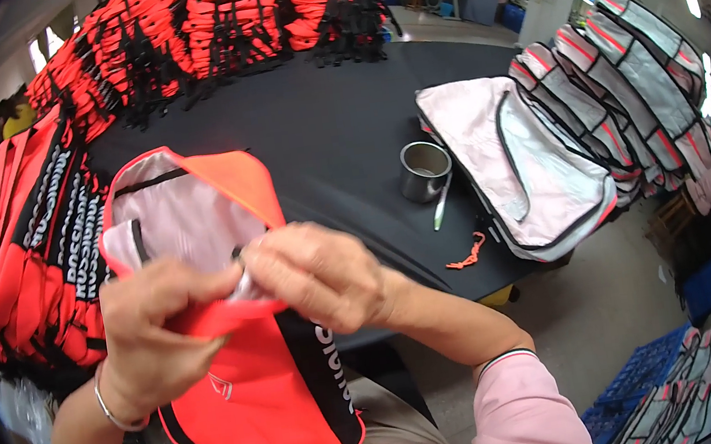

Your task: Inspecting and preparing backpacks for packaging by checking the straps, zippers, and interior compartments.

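The left hand (pixel 159 321) is clamped on the red-orange edge of a bag (pixel 258 371), thumb and fingers pinched together on the fabric. The right hand (pixel 318 275) is closed on the same edge just beside it, near a bit of bunched pale lining (pixel 181 212); what exactly is pinched there is hidden by the fingers and some blur. The bag is held in front of the body, its mouth open toward the far side of the surface (pixel 343 117) and its lower end over the lap.

For good handling at this edge, the fabric is probably best steadied by the left hand while only small pinches are worked by the right. The outer layer and the lining should be felt separately between the fingertips, so that neither is caught in a fold. Sharp tugging would be better avoided, since the thin lining could be puckered.

Farther out on the surface, to the right, a metal cup (pixel 420 184), a slim pale tool (pixel 441 209) and an orange strip (pixel 469 252) are placed near a pale bag piece (pixel 474 141). Stacked red bags (pixel 233 19) are lined up along the far side.
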Available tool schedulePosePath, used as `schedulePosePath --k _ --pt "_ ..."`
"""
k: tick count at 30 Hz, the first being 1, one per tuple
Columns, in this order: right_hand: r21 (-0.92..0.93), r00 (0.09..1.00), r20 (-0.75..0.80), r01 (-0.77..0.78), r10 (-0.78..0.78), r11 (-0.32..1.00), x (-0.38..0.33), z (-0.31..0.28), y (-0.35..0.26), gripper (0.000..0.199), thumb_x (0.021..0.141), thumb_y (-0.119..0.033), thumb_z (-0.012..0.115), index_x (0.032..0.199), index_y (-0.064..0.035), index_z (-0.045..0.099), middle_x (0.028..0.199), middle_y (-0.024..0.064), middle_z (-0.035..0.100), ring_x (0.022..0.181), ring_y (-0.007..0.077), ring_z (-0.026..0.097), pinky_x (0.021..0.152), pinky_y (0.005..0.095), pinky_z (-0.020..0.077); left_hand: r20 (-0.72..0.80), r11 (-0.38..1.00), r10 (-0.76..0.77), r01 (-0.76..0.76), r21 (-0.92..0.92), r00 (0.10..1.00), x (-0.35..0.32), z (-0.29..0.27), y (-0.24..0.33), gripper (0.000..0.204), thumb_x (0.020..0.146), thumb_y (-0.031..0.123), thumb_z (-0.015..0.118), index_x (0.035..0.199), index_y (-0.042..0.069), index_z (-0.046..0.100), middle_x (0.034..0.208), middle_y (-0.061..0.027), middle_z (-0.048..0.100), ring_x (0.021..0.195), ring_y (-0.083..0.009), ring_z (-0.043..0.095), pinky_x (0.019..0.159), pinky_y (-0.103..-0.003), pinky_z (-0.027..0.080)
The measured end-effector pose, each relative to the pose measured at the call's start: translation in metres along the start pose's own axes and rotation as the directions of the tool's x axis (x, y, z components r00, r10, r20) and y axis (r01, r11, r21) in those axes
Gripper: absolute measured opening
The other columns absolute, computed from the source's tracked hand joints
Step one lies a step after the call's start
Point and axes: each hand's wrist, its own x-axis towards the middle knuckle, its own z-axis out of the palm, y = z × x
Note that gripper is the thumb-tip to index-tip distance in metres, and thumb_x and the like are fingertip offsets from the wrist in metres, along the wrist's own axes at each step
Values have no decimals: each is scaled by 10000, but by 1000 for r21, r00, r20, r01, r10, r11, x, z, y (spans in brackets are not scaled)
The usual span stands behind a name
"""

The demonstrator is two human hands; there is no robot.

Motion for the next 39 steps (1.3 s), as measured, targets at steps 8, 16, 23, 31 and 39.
schedulePosePath --k 8,16,23,31,39 --pt "425 746 665 -410 28 807 -75 -19 -77 232 781 -115 594 951 42 592 944 112 585 931 285 588 807 371 498 717 969 -107 235 -81 689 -99 34 -26 240 795 246 780 985 102 756 718 -96 659 616 -253 640 529 -343 494" --pt "337 295 937 -903 -184 268 -82 2 -93 372 868 -307 665 696 14 590 626 186 587 589 341 584 556 450 446 967 553 12 805 -217 253 -155 64 -57 226 863 191 744 1050 64 737 864 -31 698 891 -126 636 856 -272 496" --pt "216 420 562 -906 712 364 -61 8 -13 263 772 -186 809 900 -35 636 800 64 668 617 107 611 589 282 501 726 283 -477 869 -406 495 -57 73 -55 582 707 344 854 1100 -25 635 917 -30 660 787 -109 610 720 -278 513" --pt "141 223 607 -975 763 174 -65 25 0 209 868 -192 724 857 -7 629 599 47 620 547 82 561 570 273 478 719 66 -499 849 -525 484 -70 82 -60 427 788 292 806 1049 -3 641 849 6 611 699 -34 542 593 -181 416" --pt "159 338 680 -934 651 318 -65 44 -9 217 889 -192 698 835 -12 587 501 -16 488 510 27 429 520 244 400 745 62 -417 834 -549 521 -84 90 -46 567 732 225 854 1191 22 591 1002 -5 635 941 -83 587 865 -253 485"
